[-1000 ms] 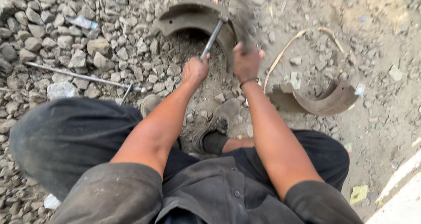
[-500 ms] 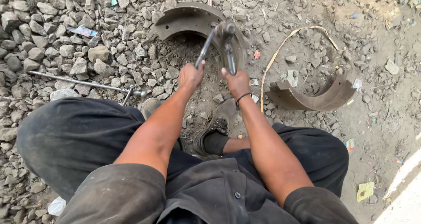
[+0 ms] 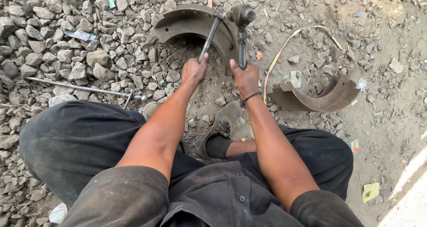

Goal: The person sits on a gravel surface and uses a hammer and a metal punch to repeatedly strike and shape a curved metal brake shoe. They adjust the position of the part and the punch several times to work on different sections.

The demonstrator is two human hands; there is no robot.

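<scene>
My left hand (image 3: 194, 71) grips a thin steel rod (image 3: 209, 37) like a chisel, its tip set against the rim of a rusty curved brake shoe (image 3: 187, 23) lying on the gravel. My right hand (image 3: 245, 78) is closed round the handle of a hammer (image 3: 240, 18), whose round head sits at the rod's tip on the shoe's right end. A dark band circles my right wrist. My shoe (image 3: 222, 122) rests on the dirt just below both hands.
A second curved brake shoe (image 3: 318, 98) lies to the right, with a thin tan strip (image 3: 284, 49) looping above it. A long metal bar (image 3: 84, 89) lies on the stones at left. Loose grey rocks cover the left; packed dirt with litter lies at right.
The hammer has come down from a raised, blurred swing onto the rod tip at the brake shoe. My right hand dropped lower and nearer my body. The left hand kept hold of the rod.
</scene>
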